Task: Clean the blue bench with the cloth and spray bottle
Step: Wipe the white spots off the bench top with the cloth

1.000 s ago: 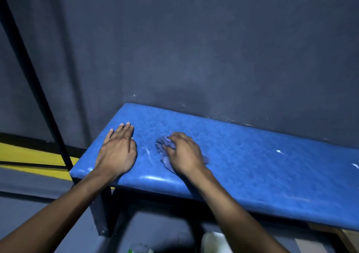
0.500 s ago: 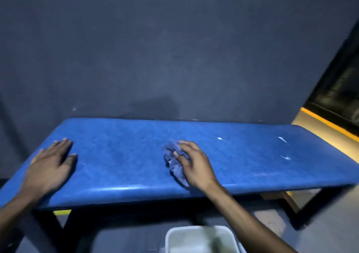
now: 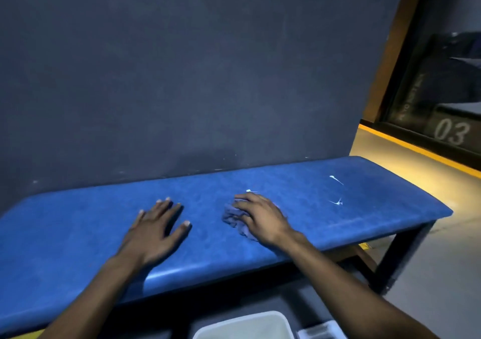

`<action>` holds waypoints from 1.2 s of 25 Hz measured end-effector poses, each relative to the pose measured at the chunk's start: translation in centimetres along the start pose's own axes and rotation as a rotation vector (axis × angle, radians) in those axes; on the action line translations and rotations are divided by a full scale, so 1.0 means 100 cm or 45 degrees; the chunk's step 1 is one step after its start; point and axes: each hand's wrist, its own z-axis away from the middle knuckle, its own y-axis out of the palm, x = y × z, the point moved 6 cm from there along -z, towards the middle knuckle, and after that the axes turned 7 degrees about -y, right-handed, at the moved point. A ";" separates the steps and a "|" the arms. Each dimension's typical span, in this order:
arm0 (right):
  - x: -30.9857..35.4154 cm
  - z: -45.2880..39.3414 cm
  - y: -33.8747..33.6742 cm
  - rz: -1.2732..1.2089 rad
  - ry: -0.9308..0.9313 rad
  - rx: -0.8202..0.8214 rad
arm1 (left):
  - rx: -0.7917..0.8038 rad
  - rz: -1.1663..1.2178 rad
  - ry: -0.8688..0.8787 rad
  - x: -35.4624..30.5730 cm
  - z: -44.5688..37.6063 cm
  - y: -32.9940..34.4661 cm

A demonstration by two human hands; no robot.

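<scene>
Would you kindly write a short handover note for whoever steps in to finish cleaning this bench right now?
Left hand: flat, fingers spread, resting on the bench.
Right hand: presses the crumpled cloth onto the middle of the seat.
Spray bottle: not clearly in view.
Done: the part left of the cloth shows no white marks.
Left: three white streaks, one just beyond the right hand, two toward the right end.
White bin stands on the floor below.

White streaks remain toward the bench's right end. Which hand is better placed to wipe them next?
Right. The right hand already presses the cloth on the blue bench, close to the white streaks. The left hand lies flat and empty farther from them.
</scene>
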 end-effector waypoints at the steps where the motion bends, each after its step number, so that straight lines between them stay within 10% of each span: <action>1: 0.001 -0.012 0.005 0.025 -0.045 0.024 | 0.062 -0.020 -0.020 0.001 -0.009 0.015; 12: -0.135 -0.042 -0.019 0.075 0.307 -0.040 | 0.037 -0.118 -0.040 0.008 -0.015 0.026; 21: -0.009 -0.019 0.019 -0.106 -0.070 -0.048 | 0.057 -0.142 -0.046 0.008 -0.016 0.028; 30: -0.184 0.025 -0.062 0.218 0.551 -0.091 | 0.081 -0.121 -0.043 0.007 -0.013 0.026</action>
